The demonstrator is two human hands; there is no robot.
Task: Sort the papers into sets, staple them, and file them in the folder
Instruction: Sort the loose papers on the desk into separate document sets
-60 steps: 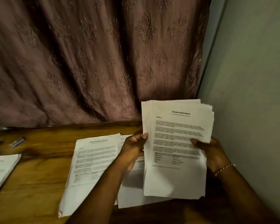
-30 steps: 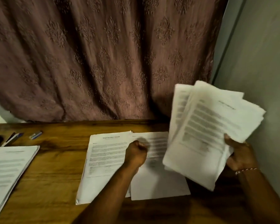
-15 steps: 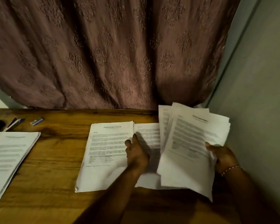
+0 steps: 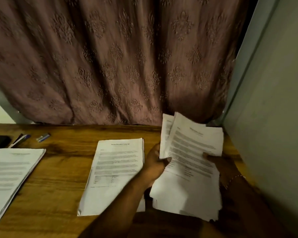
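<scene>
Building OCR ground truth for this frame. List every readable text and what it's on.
"Sample Education Transcript": heading on the middle pile.
Heading on the held stack: blurred, unreadable.
Heading on the left pile: blurred, unreadable.
Body text on all sheets: too small to read.
Pens and small blue item: no readable marks.

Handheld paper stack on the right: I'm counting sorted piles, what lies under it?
Under the fanned white paper stack, only brown wooden table and a white sheet's corner at its lower left show; the rest is covered.
</scene>
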